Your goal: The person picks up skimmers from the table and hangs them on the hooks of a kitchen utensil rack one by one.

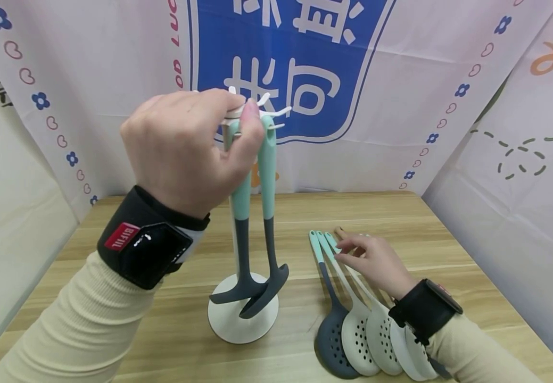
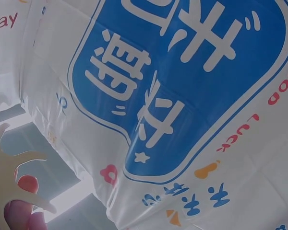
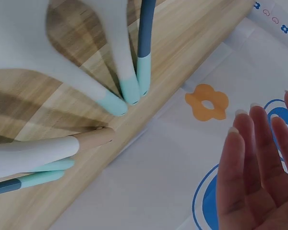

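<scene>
Pale wood-grain table [image 1: 175, 330], white printed cloth [image 1: 132, 48] beyond, left hand [image 1: 187, 151] grasping white stand [image 1: 252, 329] at its top, right hand [image 1: 377, 260] released beside utensils [image 1: 360, 324] at right.

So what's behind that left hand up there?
Behind the left hand, parts of the white hooked stand and two mint handles show, with the printed backdrop beyond. The hand covers part of the stand's top, so whether more hangs there can't be told.

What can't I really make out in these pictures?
- Head: top of the stand, partly behind the left hand.
- Head: far-right dark utensil, mostly behind the right arm.
- Left wrist: most of that hand, beyond left edge.
- Right wrist: large white utensil, cut off top-left.
</scene>
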{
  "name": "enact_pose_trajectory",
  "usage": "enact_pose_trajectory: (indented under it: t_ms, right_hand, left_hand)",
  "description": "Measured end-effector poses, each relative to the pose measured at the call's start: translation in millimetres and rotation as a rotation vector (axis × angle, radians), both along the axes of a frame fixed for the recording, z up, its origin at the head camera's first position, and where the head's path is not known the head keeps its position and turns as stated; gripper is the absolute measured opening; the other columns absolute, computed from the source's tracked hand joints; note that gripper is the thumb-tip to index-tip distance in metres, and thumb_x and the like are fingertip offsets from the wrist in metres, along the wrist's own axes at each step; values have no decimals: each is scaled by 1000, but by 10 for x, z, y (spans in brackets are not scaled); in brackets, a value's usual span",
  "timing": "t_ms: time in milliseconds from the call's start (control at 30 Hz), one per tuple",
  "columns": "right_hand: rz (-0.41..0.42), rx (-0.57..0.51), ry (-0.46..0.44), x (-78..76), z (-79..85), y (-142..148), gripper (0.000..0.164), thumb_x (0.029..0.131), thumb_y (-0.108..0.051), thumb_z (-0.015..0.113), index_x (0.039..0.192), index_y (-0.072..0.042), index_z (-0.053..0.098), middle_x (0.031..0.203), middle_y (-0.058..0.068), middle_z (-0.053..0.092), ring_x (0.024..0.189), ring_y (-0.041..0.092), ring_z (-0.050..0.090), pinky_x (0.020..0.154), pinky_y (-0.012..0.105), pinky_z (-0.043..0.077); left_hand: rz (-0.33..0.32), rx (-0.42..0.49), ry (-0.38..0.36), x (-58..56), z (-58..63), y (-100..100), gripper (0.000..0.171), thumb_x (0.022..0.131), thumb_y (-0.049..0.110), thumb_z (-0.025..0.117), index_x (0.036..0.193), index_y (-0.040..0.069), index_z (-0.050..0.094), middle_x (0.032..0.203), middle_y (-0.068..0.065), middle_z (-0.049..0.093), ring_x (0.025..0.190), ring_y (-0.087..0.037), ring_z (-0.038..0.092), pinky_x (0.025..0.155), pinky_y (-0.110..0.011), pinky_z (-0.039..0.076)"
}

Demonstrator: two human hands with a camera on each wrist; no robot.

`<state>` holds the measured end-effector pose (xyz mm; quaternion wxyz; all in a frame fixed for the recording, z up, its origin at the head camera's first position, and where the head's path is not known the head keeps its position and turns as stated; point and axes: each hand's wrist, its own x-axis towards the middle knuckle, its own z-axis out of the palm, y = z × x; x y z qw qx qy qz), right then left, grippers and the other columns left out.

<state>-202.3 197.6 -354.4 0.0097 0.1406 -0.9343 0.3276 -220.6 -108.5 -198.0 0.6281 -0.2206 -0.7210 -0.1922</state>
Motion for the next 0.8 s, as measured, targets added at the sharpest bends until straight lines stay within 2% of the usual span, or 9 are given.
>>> enact_pose_trajectory:
  t_ms: [300,533,800]
  right_hand:
    - [-25,27,-26,6,-49,122,25,99,-20,72,118,-5,76,110,11,77,94,21,67,72,27,52]
    - [-48,44,-51,4,-93,215,27,99,-21,71,119,-3,76,114,13,76,96,22,66,76,32,52]
    - [-49,72,-41,-2,-141,305,29,100,-21,71,122,-3,74,112,14,76,97,26,68,79,37,54]
  left_hand:
    - [-9,11,-1,1,-3,2,50,100,44,48,92,9,83,69,-11,76,49,-30,54,51,-39,31]
    - [-5,15,-2,1,2,1,51,99,44,47,90,9,83,67,-10,75,49,-29,54,51,-39,30]
    - [-5,1,1,6,14,-27,50,99,43,47,90,9,83,73,-10,78,52,-30,59,50,-39,32]
